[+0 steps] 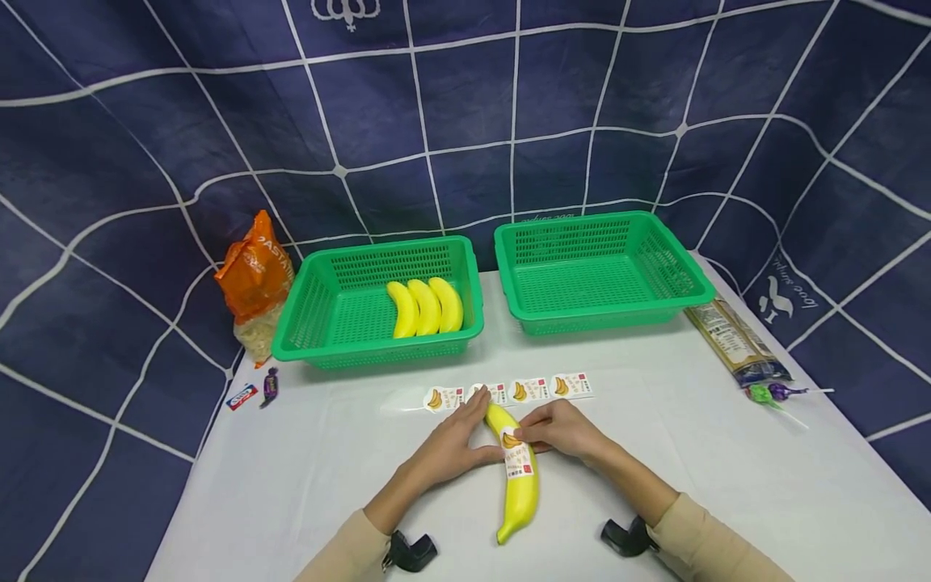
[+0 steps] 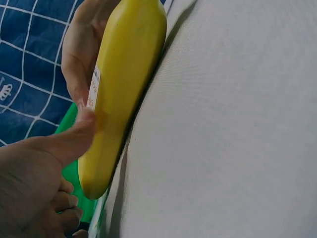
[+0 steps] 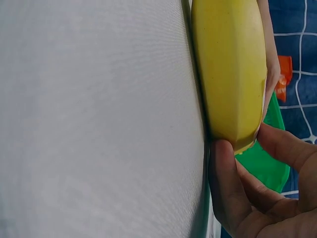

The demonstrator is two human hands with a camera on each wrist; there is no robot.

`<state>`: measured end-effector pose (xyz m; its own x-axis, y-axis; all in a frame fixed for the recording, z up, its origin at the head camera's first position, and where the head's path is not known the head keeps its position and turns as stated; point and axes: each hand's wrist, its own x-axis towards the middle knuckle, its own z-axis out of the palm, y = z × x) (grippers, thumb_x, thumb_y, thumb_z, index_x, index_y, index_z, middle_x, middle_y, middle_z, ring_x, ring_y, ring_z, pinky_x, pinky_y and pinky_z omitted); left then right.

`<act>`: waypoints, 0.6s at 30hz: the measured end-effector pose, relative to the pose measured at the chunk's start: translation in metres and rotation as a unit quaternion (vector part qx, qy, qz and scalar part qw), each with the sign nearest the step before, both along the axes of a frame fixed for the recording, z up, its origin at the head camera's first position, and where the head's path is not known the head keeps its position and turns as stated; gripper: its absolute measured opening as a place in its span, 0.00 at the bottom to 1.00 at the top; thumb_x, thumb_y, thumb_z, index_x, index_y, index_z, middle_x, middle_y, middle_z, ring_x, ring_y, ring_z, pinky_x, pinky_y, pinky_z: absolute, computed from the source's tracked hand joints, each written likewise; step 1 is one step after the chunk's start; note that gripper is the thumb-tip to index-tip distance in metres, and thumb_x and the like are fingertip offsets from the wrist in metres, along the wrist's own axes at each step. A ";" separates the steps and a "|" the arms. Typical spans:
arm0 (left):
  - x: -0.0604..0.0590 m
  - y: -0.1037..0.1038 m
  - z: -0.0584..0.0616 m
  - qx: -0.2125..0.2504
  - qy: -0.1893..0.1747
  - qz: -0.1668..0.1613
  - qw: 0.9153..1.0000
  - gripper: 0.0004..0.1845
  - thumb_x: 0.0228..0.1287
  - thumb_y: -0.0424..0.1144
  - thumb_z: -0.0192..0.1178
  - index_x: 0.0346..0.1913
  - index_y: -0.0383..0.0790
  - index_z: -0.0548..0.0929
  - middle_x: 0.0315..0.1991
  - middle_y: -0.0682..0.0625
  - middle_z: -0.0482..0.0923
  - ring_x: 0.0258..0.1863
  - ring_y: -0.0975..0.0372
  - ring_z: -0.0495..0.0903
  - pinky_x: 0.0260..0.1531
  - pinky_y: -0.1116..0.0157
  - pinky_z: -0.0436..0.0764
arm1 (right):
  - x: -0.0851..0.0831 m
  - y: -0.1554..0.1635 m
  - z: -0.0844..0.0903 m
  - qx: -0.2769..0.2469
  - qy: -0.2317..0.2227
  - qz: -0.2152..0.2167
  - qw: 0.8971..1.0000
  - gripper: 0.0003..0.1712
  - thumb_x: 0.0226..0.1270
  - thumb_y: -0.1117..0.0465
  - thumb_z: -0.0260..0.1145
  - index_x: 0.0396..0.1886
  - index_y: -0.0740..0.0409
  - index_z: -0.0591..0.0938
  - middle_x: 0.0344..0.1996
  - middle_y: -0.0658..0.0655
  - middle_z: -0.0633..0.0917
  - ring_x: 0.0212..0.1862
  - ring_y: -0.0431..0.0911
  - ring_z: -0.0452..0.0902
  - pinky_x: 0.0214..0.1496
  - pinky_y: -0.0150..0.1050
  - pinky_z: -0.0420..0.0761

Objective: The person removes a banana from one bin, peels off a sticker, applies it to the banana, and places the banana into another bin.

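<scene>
A yellow banana (image 1: 520,505) lies on the white table, its lower tip toward me. Along its upper side runs a white sticker (image 1: 520,462) with a banana picture and print. My left hand (image 1: 448,443) is at the banana's left, thumb touching its side near the sticker and fingers reaching toward the far end. From the right, my right hand (image 1: 563,428) holds the banana, one fingertip on the sticker and another digit low against the side. In the right wrist view, the banana (image 3: 230,74) hides the sticker's face. Just beyond the hands lies a strip of stickers (image 1: 527,390), partly covered by the left fingers.
A green basket (image 1: 305,323) at back left contains three bananas (image 1: 427,309). Another green basket (image 1: 604,315) stands at back right. An orange pasta bag (image 1: 254,271) and small wrapped sweets (image 1: 270,386) lie left; a long packet (image 1: 738,339) and lollipops (image 1: 764,394) lie right.
</scene>
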<state>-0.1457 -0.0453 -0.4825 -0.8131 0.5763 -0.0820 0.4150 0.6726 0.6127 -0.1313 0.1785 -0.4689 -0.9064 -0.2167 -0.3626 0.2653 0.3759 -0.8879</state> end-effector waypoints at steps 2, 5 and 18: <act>0.002 -0.001 -0.001 -0.004 0.005 -0.002 1.000 0.53 0.57 0.67 0.60 0.77 0.41 0.52 0.79 0.51 0.45 0.78 0.57 0.48 0.75 0.52 0.57 | 0.001 -0.001 0.000 0.000 0.000 0.001 1.000 0.18 0.58 0.57 0.73 0.40 0.68 0.86 0.32 0.56 0.88 0.33 0.43 0.86 0.37 0.38 0.87; 0.002 0.001 -0.003 -0.009 0.022 0.000 1.000 0.53 0.57 0.66 0.60 0.77 0.39 0.53 0.79 0.49 0.46 0.78 0.56 0.48 0.75 0.52 0.58 | 0.001 0.000 0.000 -0.003 0.000 0.002 1.000 0.18 0.58 0.57 0.73 0.41 0.68 0.85 0.32 0.57 0.88 0.33 0.43 0.86 0.38 0.38 0.87; 0.022 -0.001 0.002 0.023 -0.015 0.007 1.000 0.57 0.53 0.67 0.64 0.77 0.40 0.50 0.80 0.47 0.44 0.79 0.54 0.46 0.74 0.49 0.58 | 0.004 0.000 -0.001 -0.013 -0.002 -0.002 1.000 0.19 0.58 0.57 0.73 0.41 0.69 0.85 0.33 0.57 0.87 0.33 0.43 0.86 0.38 0.38 0.87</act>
